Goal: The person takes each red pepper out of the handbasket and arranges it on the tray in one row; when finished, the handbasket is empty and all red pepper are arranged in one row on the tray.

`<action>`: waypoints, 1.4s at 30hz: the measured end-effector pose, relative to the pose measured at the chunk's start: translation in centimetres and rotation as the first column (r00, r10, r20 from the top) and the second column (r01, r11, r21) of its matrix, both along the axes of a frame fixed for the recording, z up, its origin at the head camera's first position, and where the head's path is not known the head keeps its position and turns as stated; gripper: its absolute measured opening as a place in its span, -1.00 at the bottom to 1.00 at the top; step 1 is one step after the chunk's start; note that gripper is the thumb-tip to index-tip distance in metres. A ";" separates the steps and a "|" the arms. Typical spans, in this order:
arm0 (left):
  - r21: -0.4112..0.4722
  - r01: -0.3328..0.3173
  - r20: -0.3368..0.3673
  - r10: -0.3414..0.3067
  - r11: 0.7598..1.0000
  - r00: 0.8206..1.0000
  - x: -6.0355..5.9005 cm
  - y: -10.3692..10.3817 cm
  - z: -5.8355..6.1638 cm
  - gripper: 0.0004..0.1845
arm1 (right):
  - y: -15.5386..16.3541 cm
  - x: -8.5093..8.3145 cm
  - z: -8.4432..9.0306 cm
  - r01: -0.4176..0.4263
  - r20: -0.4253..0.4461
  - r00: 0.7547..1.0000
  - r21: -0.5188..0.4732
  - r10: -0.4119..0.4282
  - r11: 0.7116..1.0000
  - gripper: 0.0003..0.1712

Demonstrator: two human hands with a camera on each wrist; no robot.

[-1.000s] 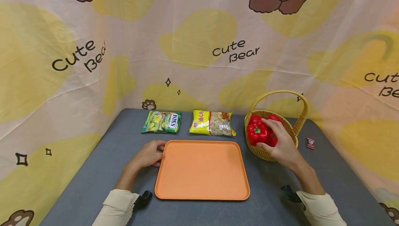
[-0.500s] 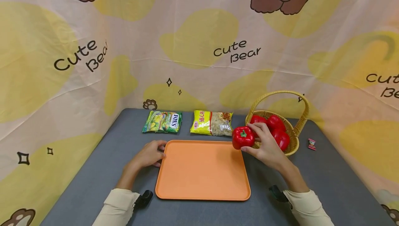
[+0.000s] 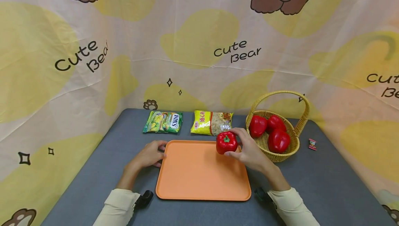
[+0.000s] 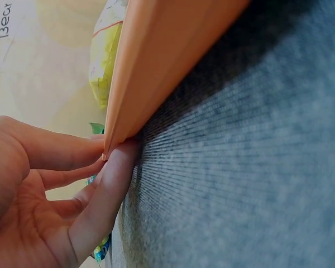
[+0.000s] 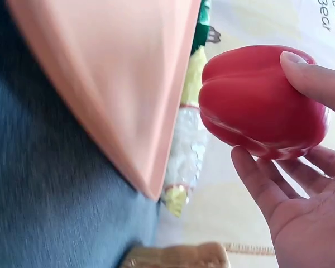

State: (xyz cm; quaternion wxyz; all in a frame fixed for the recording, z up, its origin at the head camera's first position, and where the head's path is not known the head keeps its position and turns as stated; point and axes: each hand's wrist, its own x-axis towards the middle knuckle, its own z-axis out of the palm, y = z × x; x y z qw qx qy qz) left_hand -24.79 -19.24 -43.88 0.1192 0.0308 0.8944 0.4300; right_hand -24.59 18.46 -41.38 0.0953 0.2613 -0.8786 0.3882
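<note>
Even, bright light fills your head view, with only faint shadows beside the orange tray (image 3: 202, 170) and a wide-angle bend along the backdrop's edges. Your right wrist view catches a soft sheen on the red pepper (image 5: 262, 100) and smears the table (image 5: 50, 190); your left wrist view blurs the near cloth.

Glossy, smooth skin on the red bell pepper (image 3: 226, 142); matt smooth plastic for the flat orange tray (image 3: 199, 177). Woven wicker in the tan handled basket (image 3: 290, 151), coarse grey fabric over the tabletop (image 4: 257, 167), shiny crinkled film on the yellow snack packet (image 3: 212, 123).
</note>
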 end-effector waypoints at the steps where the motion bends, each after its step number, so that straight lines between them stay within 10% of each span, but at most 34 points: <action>1: 0.002 -0.001 -0.001 0.001 1.000 1.000 0.0 0.0 0.0 -0.42 | -0.3 0.0 -0.1 -0.014 0.014 1.000 -0.008 0.014 1.000 -0.05; 42: 0.024 -0.004 0.007 0.004 1.000 1.000 0.1 0.0 0.1 -0.43 | -10.4 -1.4 -0.9 -0.148 0.186 0.974 0.088 0.130 0.985 -0.07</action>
